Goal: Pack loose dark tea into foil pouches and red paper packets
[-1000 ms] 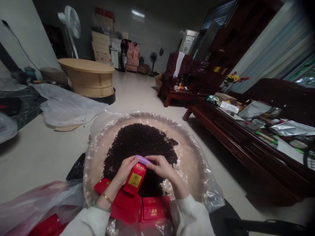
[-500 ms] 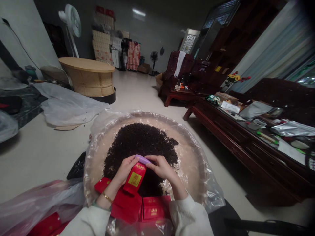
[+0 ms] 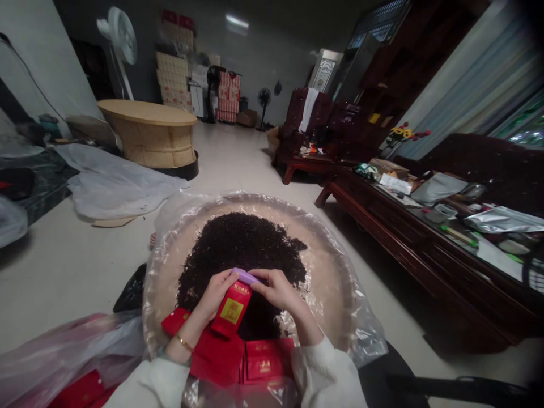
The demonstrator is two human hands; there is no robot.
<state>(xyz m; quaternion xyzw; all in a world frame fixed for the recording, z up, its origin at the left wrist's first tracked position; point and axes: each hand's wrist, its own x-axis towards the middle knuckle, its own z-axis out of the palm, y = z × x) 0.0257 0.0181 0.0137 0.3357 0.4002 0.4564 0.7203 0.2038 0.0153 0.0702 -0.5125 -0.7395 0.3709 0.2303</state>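
Note:
A small red tea packet [image 3: 232, 310] with a gold label is tilted over a heap of dark dried leaves [image 3: 242, 241]. Along its top edge lies a purple bag clip [image 3: 245, 276]. My left hand [image 3: 219, 294] is closed around the packet's upper left side, its thumb by the clip's left end. Thumb and fingers of my right hand [image 3: 274, 288] pinch the clip's right end. Below my wrists, more red packets [image 3: 268, 360] rest at the near rim. The heap sits in a wide round tray [image 3: 329, 283] lined with clear plastic.
Clear plastic bags with red packets [image 3: 83, 391] lie at lower left, near a black bag [image 3: 131, 289]. A dark wooden table [image 3: 395, 232] strewn with items stands at right. Farther back are a round woven stand [image 3: 148, 136], a white fan [image 3: 121, 37] and stacked boxes [image 3: 173, 76].
The view has shifted very slightly. Both hands keep the same hold on the packet and the clip.

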